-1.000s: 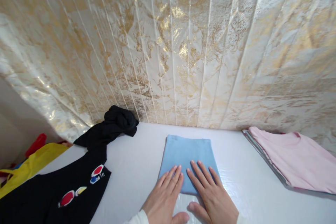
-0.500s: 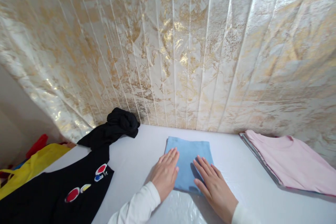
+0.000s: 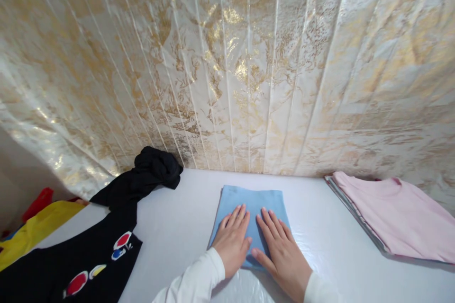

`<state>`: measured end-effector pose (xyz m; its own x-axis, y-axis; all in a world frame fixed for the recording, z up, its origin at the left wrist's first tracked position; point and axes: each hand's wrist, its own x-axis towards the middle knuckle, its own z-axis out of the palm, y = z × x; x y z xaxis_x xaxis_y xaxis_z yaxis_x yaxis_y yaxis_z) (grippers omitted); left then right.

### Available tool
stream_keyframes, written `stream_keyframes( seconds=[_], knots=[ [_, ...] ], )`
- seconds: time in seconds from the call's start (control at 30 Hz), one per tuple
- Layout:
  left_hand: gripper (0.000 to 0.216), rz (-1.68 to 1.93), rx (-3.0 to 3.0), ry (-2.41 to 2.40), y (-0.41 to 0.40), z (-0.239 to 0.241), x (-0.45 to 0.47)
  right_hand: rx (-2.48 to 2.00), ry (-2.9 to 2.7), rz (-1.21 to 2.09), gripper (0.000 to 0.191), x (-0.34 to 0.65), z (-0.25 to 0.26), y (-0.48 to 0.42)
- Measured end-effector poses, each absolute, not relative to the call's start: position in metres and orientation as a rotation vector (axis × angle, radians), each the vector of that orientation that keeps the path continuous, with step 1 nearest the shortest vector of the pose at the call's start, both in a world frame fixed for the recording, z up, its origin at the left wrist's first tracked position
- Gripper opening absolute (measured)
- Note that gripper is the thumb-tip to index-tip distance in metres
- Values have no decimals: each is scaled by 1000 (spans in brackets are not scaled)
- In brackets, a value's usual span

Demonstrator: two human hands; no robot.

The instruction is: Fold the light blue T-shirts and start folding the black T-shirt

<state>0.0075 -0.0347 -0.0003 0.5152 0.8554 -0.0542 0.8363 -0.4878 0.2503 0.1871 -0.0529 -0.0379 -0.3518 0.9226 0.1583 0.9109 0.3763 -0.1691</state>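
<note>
Head view: tabletop (image 3: pixel 170 232) flanks the blue cloth (image 3: pixel 253 213) along both side edges.

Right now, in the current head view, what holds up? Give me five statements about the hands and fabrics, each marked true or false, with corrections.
1. The bare left hand and bare right hand both rest on the folded light-blue cloth. True.
2. The pale-pink folded top lies beneath the grey fabric layer. False: the pink top is uppermost, with grey edges showing below it.
3. The black cloth with red, blue and yellow printed shapes lies left of the light-blue cloth. True.
4. The right hand's fingers are curled into a fist. False: they are extended and slightly spread.
5. The shiny, vertically seamed backdrop is solid blue. False: it is whitish with gold patterning.
</note>
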Motion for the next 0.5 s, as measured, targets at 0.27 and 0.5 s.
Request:
stream_keyframes(
  seconds=[0.27, 0.5],
  knots=[
    [58, 241, 2557, 1516, 9, 3, 11, -1698, -2328, 46, 62, 211, -28, -7],
    [63, 371, 2604, 1622, 15, -22, 8, -1659, -2402, 27, 67, 206, -35, 8]
  ],
)
